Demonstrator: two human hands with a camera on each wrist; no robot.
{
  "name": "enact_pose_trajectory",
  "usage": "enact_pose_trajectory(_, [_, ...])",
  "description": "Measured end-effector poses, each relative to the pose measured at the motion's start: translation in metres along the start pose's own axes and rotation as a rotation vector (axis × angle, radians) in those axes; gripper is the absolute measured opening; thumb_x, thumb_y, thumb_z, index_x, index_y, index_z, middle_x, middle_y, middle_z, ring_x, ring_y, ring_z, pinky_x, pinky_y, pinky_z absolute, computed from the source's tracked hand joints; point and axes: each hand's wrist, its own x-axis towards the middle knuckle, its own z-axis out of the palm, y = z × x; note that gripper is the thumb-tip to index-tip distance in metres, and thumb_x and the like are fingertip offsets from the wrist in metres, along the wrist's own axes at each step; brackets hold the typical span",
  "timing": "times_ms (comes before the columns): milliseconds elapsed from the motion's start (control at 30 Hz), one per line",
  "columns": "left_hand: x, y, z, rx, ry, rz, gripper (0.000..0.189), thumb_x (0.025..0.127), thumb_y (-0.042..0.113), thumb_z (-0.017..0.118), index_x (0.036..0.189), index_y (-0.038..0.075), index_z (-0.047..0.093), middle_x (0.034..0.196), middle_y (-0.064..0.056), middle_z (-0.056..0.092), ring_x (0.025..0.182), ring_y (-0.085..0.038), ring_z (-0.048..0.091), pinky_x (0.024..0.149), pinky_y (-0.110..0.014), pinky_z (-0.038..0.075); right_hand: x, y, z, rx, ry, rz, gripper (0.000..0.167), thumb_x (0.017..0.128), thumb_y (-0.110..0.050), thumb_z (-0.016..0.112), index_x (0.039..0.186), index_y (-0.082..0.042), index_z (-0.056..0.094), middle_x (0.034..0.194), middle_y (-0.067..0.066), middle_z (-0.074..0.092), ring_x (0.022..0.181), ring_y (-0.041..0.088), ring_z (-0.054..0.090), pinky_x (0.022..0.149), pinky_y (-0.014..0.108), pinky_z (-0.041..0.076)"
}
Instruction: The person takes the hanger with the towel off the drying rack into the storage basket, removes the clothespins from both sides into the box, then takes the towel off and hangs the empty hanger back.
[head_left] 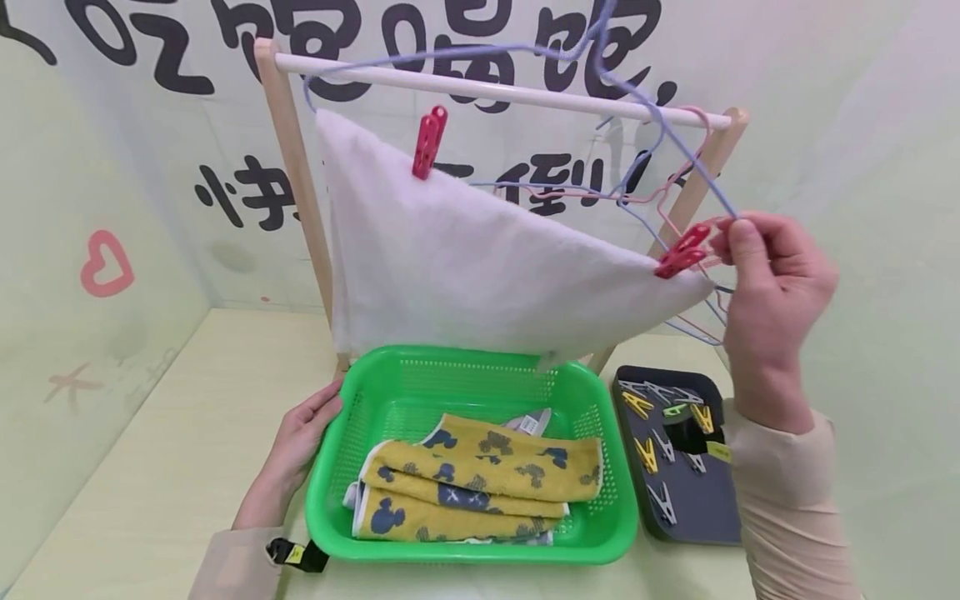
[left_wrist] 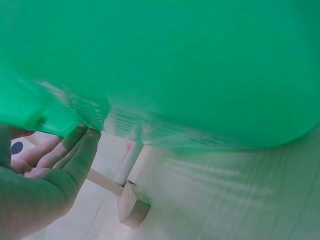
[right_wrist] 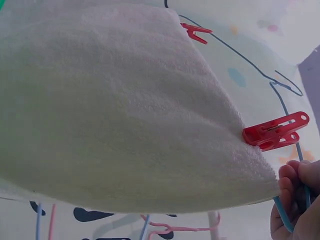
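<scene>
Right hand (head_left: 783, 292): clamped on one end of blue wire hanger (head_left: 693, 158), thumb against curled fingers; raised above and right of green plastic basket (head_left: 471, 550).
White towel (head_left: 480, 258): hung on hanger, fastened by two red clothespins (head_left: 429, 143); suspended above basket's far rim.
Left hand (head_left: 303, 433): fingers straight, close together, touching basket's left outer side.
Yellow printed towel (head_left: 525, 462): folded inside basket.
Wooden-legged rack (head_left: 487, 88): standing behind basket.
Dark tray (head_left: 708, 504): right of basket, containing yellow and gray clothespins (head_left: 646, 455).
</scene>
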Motion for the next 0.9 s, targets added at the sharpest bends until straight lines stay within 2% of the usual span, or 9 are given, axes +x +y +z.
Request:
enact_pose_trajectory(100, [0.0,0.0,0.0,-0.001,-0.001,0.001,0.06,0.097,0.029,0.053,0.142,-0.005,0.031,0.121,0.021,0.053,0.104,0.012,0.049,0.085,-0.01,0.047,0.003,-0.012,-0.004,0.062,0.053,0.002,0.013,0.084,0.009,0.063,0.083,0.022,0.06,0.069,0.016,0.064,0.061,0.021,0.056,0.063,0.025,0.05])
enact_pose_trajectory(300, [0.0,0.002,-0.001,0.06,0.014,-0.034,0.059,0.099,0.03,0.05,0.144,-0.002,0.029,0.147,-0.009,0.033,0.115,0.009,0.041,0.089,-0.006,0.04,0.001,-0.02,-0.013,0.079,0.074,-0.013,0.017,0.082,0.009,0.066,0.082,0.025,0.059,0.066,0.019,0.062,0.057,0.022,0.055,0.06,0.025,0.05])
enact_pose_trajectory(367, [0.0,0.003,-0.001,0.058,0.024,-0.041,0.056,0.099,0.026,0.049,0.143,-0.004,0.03,0.14,-0.002,0.045,0.111,0.007,0.046,0.086,-0.008,0.043,-0.003,-0.019,-0.017,0.092,0.065,0.006,0.015,0.081,0.01,0.065,0.082,0.025,0.059,0.066,0.019,0.062,0.056,0.022,0.055,0.06,0.025,0.051])
enact_pose_trajectory(433, [0.0,0.002,-0.001,0.053,0.043,-0.039,0.053,0.099,0.023,0.048,0.14,-0.007,0.033,0.124,0.01,0.057,0.1,0.007,0.052,0.082,-0.01,0.046,-0.007,-0.016,-0.022,0.106,0.06,0.038,0.014,0.081,0.011,0.065,0.082,0.024,0.06,0.065,0.019,0.062,0.056,0.022,0.056,0.059,0.024,0.052])
enact_pose_trajectory(533, [0.0,0.0,-0.001,0.026,0.051,-0.024,0.051,0.1,0.02,0.048,0.138,-0.01,0.034,0.099,0.027,0.058,0.092,0.008,0.054,0.078,-0.012,0.048,-0.016,-0.008,-0.031,0.093,0.037,0.107,0.01,0.082,0.01,0.065,0.083,0.02,0.064,0.067,0.016,0.064,0.057,0.02,0.057,0.06,0.022,0.054])
enact_pose_trajectory(633, [0.001,-0.002,-0.002,0.016,0.038,-0.021,0.056,0.099,0.025,0.05,0.141,-0.008,0.032,0.103,0.03,0.056,0.099,0.012,0.05,0.082,-0.009,0.045,-0.027,0.002,-0.04,0.069,-0.024,0.179,0.008,0.084,0.01,0.062,0.085,0.016,0.066,0.069,0.013,0.066,0.059,0.017,0.06,0.061,0.02,0.055])
enact_pose_trajectory(700, [0.0,-0.001,-0.002,0.034,0.025,-0.031,0.058,0.099,0.03,0.05,0.143,-0.003,0.031,0.117,0.024,0.054,0.106,0.011,0.047,0.085,-0.008,0.043,-0.036,0.008,-0.045,0.053,-0.076,0.23,0.008,0.085,0.011,0.06,0.086,0.014,0.068,0.07,0.012,0.067,0.06,0.016,0.062,0.062,0.019,0.056])
enact_pose_trajectory(800, [0.001,0.001,-0.002,0.07,0.019,-0.049,0.062,0.098,0.035,0.05,0.144,0.0,0.03,0.14,0.005,0.044,0.123,-0.001,0.041,0.089,-0.007,0.041,-0.049,0.016,-0.05,0.004,-0.172,0.276,0.012,0.087,0.011,0.057,0.086,0.011,0.069,0.073,0.01,0.068,0.063,0.014,0.064,0.063,0.018,0.056])
enact_pose_trajectory(900, [0.0,0.003,-0.002,0.083,0.017,-0.059,0.061,0.098,0.035,0.05,0.145,0.002,0.03,0.149,-0.012,0.029,0.133,-0.014,0.032,0.09,-0.006,0.038,-0.062,0.024,-0.055,-0.058,-0.263,0.323,0.016,0.088,0.01,0.056,0.086,0.004,0.071,0.075,0.006,0.069,0.065,0.011,0.065,0.062,0.018,0.056])
